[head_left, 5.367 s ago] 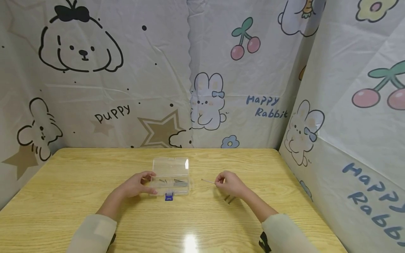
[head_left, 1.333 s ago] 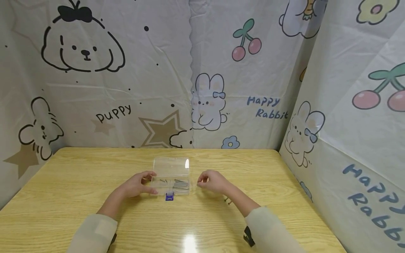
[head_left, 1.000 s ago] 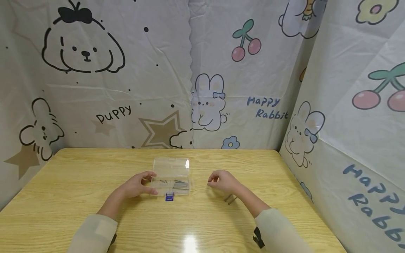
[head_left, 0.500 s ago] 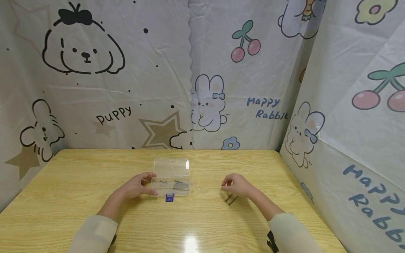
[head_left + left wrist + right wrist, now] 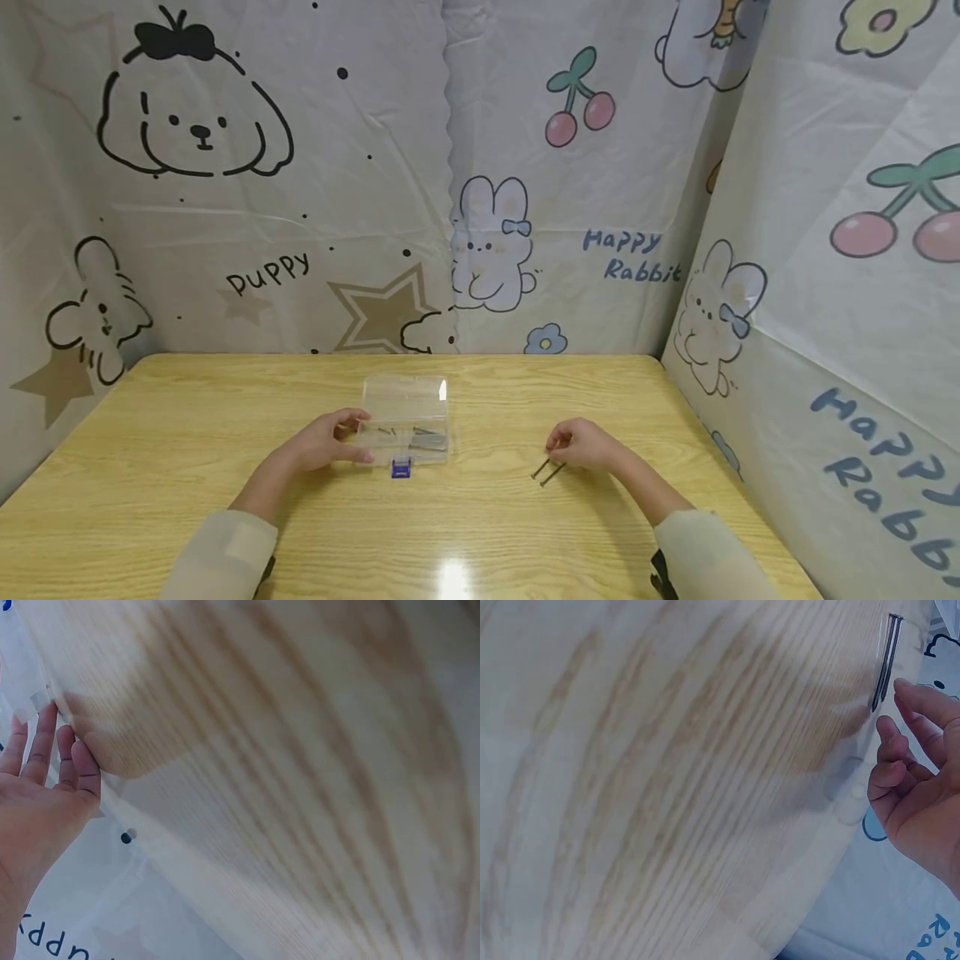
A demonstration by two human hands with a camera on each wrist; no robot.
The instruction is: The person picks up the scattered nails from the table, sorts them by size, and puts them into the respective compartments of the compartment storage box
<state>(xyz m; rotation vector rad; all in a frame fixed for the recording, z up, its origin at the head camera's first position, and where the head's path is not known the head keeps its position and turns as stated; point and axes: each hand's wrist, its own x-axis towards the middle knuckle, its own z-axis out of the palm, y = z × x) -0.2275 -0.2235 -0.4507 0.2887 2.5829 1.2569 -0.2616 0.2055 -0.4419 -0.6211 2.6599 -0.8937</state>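
Note:
A clear plastic box (image 5: 438, 455) with a blue latch (image 5: 401, 468) stands on the table, its lid (image 5: 405, 397) raised at the back. My left hand (image 5: 322, 439) grips its left side, thumb in front and fingers behind. Small nails (image 5: 386, 431) lie in its left part, longer nails (image 5: 427, 432) in its right part. To the right, two loose nails (image 5: 552, 475) lie side by side on the wood. My right hand (image 5: 583, 443) hovers at their far, pointed ends; in the right wrist view its thumb and fingertips are apart, with nothing held between them.
The wooden table (image 5: 480, 533) runs back to a printed cloth (image 5: 390, 167) hung behind it. Another printed cloth (image 5: 847, 333) hangs along the right edge. Bare wood separates the box from the loose nails.
A nail once pinched in my right hand is gone from it, and another nail shows in the box's front right part. That hand has moved right to the loose nails. My left hand stays put.

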